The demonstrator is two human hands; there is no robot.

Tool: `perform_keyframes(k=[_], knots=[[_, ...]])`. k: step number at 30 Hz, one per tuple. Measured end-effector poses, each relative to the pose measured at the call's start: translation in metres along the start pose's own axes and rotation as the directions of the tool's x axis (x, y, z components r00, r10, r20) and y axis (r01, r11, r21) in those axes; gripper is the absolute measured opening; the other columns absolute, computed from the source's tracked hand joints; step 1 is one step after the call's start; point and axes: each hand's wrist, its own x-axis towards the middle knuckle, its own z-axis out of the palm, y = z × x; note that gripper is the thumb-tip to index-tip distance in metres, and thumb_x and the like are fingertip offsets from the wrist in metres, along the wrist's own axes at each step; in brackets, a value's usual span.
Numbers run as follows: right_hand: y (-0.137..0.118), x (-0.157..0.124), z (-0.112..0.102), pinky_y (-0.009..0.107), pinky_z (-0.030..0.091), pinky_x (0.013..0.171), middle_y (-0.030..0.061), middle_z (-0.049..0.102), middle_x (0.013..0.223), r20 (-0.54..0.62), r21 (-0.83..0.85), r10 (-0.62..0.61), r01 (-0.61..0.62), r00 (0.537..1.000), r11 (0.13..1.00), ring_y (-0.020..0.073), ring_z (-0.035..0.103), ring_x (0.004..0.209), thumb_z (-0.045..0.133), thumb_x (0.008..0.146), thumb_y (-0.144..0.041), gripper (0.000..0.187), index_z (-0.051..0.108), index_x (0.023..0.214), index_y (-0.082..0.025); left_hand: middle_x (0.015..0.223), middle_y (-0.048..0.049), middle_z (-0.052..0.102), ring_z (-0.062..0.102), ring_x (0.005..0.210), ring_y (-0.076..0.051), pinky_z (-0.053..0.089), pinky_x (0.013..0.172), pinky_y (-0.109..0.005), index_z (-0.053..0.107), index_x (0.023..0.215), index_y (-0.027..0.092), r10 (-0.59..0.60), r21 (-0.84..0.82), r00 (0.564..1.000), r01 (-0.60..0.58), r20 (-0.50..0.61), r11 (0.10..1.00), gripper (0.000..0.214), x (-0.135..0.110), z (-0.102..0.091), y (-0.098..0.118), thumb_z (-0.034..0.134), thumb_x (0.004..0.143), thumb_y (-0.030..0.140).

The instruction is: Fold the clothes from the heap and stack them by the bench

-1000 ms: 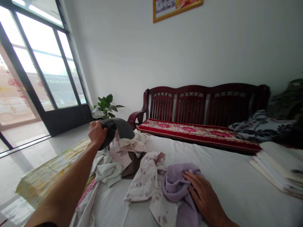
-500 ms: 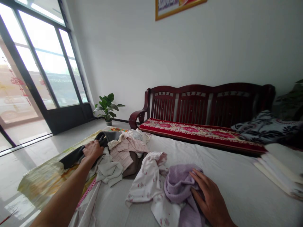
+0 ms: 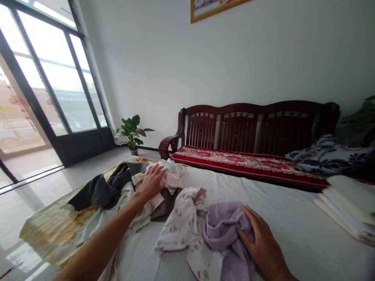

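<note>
My left hand (image 3: 152,182) lies over a pink striped garment (image 3: 173,180), its fingers stretched out and touching the cloth. With thumb and fingers, my right hand (image 3: 263,240) grips the edge of a bunched lavender knit garment (image 3: 224,223). Between the hands is a white garment with small printed figures (image 3: 179,222), partly under the lavender one. A dark grey garment (image 3: 107,189) lies crumpled to the left of my left hand. Pale grey cloth (image 3: 140,218) and a brown garment (image 3: 164,205) show beneath the pink striped piece.
A white sheet (image 3: 293,222) covers the surface, with a yellow patterned cloth (image 3: 43,230) at left. Folded white cloths (image 3: 348,207) are stacked at right. Behind stand a dark red wooden bench (image 3: 237,128), a patterned cushion (image 3: 328,156) and a potted plant (image 3: 133,132).
My left hand has let go of the dark grey garment and moved right onto the pink striped one. The dark grey garment lies differently crumpled. My right hand stays at the lavender garment.
</note>
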Motion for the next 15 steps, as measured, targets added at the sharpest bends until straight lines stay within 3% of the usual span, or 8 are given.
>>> perform_keyframes(k=[2,5,8,11,15], knots=[[0.001,-0.001,0.000,0.049,0.045,0.108,0.0121,0.051,0.143,0.010,0.011,0.010,-0.010,1.000,1.000,0.0305,0.050,0.131,0.054,0.091,-0.049,0.062,0.037,0.146,-0.024,0.139,-0.0090,0.057,0.036,0.140,-0.031,0.028,0.114,-0.048,0.064,0.119,0.026,-0.050,-0.055,0.998,0.053,0.049,0.997,0.046,0.010,0.007,0.015,0.061,0.074,0.015],[0.001,-0.002,0.000,0.050,0.045,0.108,0.0116,0.049,0.144,0.025,0.020,0.035,-0.035,0.999,0.999,0.0305,0.048,0.132,0.054,0.092,-0.049,0.061,0.038,0.146,-0.025,0.111,-0.0094,0.069,0.058,0.117,-0.030,0.041,0.101,-0.043,0.066,0.099,0.023,-0.261,-0.141,0.961,0.273,0.095,0.952,0.024,0.021,0.010,0.018,0.061,0.076,0.018],[0.001,-0.002,0.001,0.050,0.044,0.109,0.0116,0.048,0.145,0.040,0.026,0.050,-0.051,0.998,0.998,0.0304,0.047,0.133,0.054,0.092,-0.048,0.061,0.037,0.146,-0.025,0.101,-0.0110,0.070,0.066,0.097,-0.027,0.048,0.083,-0.037,0.059,0.111,0.019,-0.448,-0.170,0.894,0.446,0.032,0.878,0.025,0.030,0.001,0.002,0.047,0.089,0.027],[0.001,-0.002,0.002,0.051,0.043,0.110,0.0119,0.048,0.145,0.050,0.032,0.054,-0.056,0.997,0.998,0.0305,0.046,0.133,0.055,0.092,-0.048,0.061,0.038,0.145,-0.024,0.110,-0.0147,0.067,0.065,0.099,-0.027,0.049,0.082,-0.037,0.047,0.126,0.014,-0.611,-0.212,0.787,0.585,-0.084,0.783,0.037,0.035,-0.019,-0.027,0.031,0.095,0.026],[0.002,-0.001,0.002,0.053,0.042,0.110,0.0124,0.048,0.144,0.031,0.065,0.072,-0.074,0.997,0.995,0.0317,0.046,0.133,0.057,0.090,-0.049,0.061,0.042,0.143,-0.024,0.117,-0.0102,0.064,0.061,0.107,-0.022,0.049,0.092,-0.035,0.053,0.121,0.018,-0.747,-0.432,0.585,0.612,-0.317,0.662,0.037,0.023,-0.045,-0.070,0.035,0.089,0.018]])
